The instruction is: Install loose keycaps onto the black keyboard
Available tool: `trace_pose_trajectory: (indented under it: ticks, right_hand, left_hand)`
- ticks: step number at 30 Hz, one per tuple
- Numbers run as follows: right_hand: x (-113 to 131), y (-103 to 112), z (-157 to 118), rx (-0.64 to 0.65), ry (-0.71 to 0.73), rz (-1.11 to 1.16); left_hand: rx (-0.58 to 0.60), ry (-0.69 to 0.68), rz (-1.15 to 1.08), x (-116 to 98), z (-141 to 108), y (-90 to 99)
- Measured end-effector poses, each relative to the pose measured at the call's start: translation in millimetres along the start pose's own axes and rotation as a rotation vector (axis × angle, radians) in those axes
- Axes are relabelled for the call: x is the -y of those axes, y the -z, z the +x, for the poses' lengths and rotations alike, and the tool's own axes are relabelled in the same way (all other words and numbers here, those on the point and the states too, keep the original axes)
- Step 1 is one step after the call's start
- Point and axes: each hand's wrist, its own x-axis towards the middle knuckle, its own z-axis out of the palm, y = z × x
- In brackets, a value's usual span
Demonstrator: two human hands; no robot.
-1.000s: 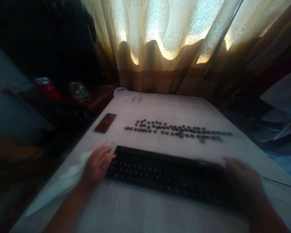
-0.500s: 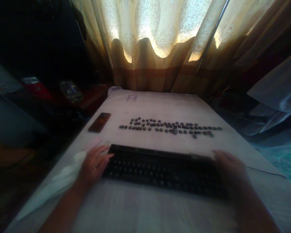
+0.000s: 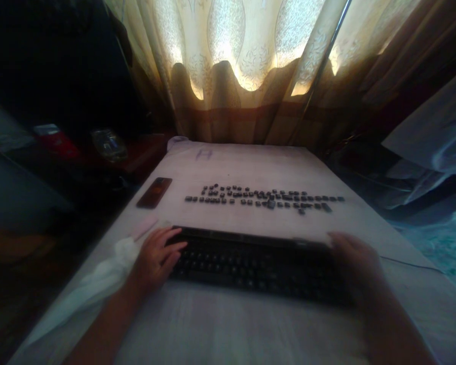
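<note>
A black computer keyboard (image 3: 247,261) lies crosswise in front of me, its left end a little farther away than its right. My left hand (image 3: 156,258) grips the left end, fingers over the top edge and thumb side hidden in part. At the right end is my right hand (image 3: 355,261), closed around the side; motion smears its fingers. Beyond the keyboard, several loose black keycaps (image 3: 271,204) lie in uneven rows on the cloth-covered table (image 3: 258,165). The keyboard's right part is dark and blurred, so single keys there cannot be made out.
A phone (image 3: 154,192) lies near the table's left edge. A crumpled white cloth (image 3: 99,279) and a small pink item (image 3: 144,226) are beside my left arm. A thin cable (image 3: 410,264) runs off to the right. Curtains (image 3: 228,111) hang behind the table.
The view has shifted slightly. My left hand reaches a bit farther over the keyboard's left end. Both hands stay at its two ends, and the keycaps lie as before.
</note>
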Motion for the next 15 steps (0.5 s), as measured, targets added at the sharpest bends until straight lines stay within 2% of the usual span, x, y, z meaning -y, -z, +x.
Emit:
trace_pose_trajectory:
  ticks: [6, 15]
  right_hand:
    - [13, 0, -7, -0.008, -0.092, 0.000]
    - [0, 2, -1, 0.036, -0.064, 0.009]
  left_hand:
    - [0.037, -0.003, 0.021, -6, 6, -2.0]
    - [0.075, -0.038, 0.023, -16, 11, -3.6]
